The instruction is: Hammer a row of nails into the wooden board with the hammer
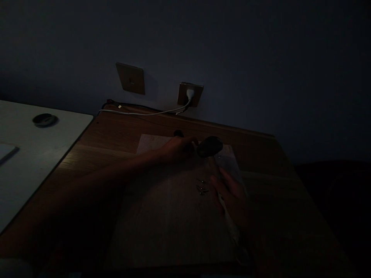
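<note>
- White table [26,181], left edge of the frame, with a round dish [43,124] on it.
- Wall plate [131,79], upper left of centre.
- Pale cable [139,113], running below it along the back of the desk [266,154] to a plug [190,94] in the socket [198,92], upper centre.
- Left hand [177,150], mid-frame above the far part of the board [162,216], fingers curled; too dark to tell whether it holds anything. A dark round thing [178,133] shows just behind it.
- Metal fasteners [201,189], loose on the board, just right of centre.
- Hammer [209,147], right of centre, dark head beside the left hand's fingertips, handle slanting toward the lower right.
- Right hand [232,193], right of centre, closed around the hammer's handle.
</note>
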`<state>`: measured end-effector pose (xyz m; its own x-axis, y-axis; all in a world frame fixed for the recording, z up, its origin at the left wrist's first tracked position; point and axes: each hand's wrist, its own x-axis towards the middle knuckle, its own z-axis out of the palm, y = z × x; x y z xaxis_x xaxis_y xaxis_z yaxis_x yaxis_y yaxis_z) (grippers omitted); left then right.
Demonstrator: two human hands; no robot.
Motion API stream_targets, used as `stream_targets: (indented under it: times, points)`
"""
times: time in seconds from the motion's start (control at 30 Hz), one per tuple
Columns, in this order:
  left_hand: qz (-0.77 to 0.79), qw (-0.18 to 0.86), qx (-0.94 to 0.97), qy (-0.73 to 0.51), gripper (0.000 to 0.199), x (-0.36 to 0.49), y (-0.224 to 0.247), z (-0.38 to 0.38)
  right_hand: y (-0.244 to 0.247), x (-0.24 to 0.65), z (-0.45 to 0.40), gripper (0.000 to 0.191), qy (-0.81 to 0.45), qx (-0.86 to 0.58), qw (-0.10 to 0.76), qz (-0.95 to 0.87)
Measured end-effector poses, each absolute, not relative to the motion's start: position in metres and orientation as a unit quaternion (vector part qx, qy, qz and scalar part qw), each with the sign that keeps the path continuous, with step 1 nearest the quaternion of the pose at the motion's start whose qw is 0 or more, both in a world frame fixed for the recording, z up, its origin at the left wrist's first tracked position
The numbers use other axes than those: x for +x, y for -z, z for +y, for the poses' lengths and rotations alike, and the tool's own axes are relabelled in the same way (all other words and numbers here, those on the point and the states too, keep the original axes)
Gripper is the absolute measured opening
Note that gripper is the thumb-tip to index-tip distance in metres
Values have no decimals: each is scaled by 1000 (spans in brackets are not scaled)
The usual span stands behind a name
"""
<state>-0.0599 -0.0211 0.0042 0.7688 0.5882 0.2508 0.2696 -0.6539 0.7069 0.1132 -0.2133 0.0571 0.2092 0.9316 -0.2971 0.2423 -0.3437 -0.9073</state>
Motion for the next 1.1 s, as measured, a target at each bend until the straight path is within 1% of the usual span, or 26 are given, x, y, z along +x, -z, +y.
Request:
stream_targets:
  times: [0.2, 0.43, 0.5, 0.6, 0.67, 0.77, 0.83, 0.9, 1.03, 1.1]
  points:
    - [257, 335, 876, -231, 56, -61, -2, -20, -57, 108, -209, 42, -469, -674, 352, -449]
    - [264, 346, 873, -220, 61, -61, -6, -18, -49, 106, -208, 50, -469, -682, 351, -438]
    - [267, 336, 879, -208, 54, -65, -15, -20, -49, 107, -211, 50, -464, -686, 359, -430]
    - [239, 281, 908, -199, 31, -70, -30, -32, -53, 112, -217, 43, -446, -694, 383, -415]
    - [173, 212, 944, -185, 22, -71, -37, -46, -57, 117, -221, 40, -433, -702, 392, -408]
    - [43, 78, 985, -149, 13, -64, -39, -74, -61, 125, -224, 40, -419, -714, 395, -398]
    - [-2, 17, 989, -146, 11, -56, -35, -91, -61, 128, -226, 43, -420, -719, 401, -383]
    - [-19, -13, 987, -156, 9, -48, -30, -103, -59, 131, -228, 45, -424, -721, 404, -370]
    - [-32, -40, 982, -182, 13, -45, -25, -106, -53, 133, -233, 46, -424, -719, 413, -366]
    - [-22, -32, 980, -194, 12, -52, -24, -95, -51, 133, -235, 45, -425, -715, 421, -362]
